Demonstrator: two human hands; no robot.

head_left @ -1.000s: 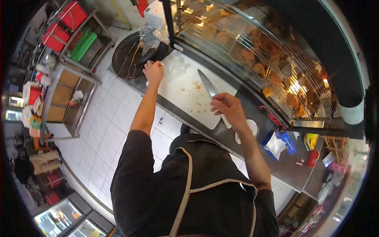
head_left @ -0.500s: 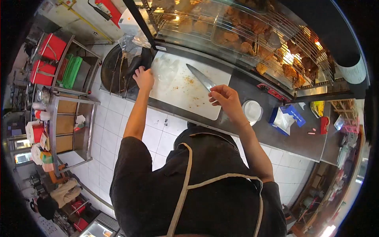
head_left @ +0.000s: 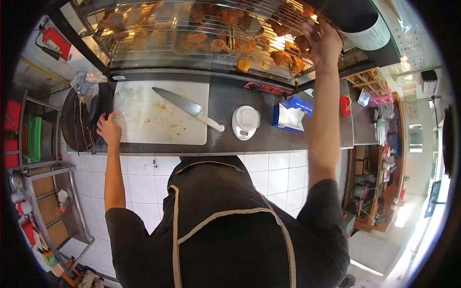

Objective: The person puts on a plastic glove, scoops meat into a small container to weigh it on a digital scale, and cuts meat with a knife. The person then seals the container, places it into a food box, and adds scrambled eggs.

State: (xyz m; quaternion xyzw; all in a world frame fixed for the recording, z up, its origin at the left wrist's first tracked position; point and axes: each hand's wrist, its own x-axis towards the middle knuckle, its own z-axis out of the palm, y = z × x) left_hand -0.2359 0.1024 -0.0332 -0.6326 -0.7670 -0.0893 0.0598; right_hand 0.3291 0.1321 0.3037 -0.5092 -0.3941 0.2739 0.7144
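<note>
My left hand (head_left: 109, 128) is at the left edge of the white cutting board (head_left: 187, 133), beside a long black object whose kind I cannot make out. Its fingers are apart and hold nothing visible. My right hand (head_left: 324, 45) is raised at the right part of the glass display case, fingers apart and nothing seen in them. Pieces of fried chicken (head_left: 244, 46) lie on wire racks inside the case. A knife (head_left: 180, 102) rests on the board among crumbs, its white handle reaching past the right edge. Clear plastic (head_left: 128, 103) lies on the board's left side.
A white kitchen scale (head_left: 246, 122) and a blue box with white sheets (head_left: 290, 115) stand on the dark counter (head_left: 221, 96). A round dark pan (head_left: 72, 120) holds tongs at the left. Metal shelving (head_left: 77, 206) is farther left.
My right hand has left the knife's handle and risen to the right, up to the display case. My left hand stays by the board's left edge. The view has turned right.
</note>
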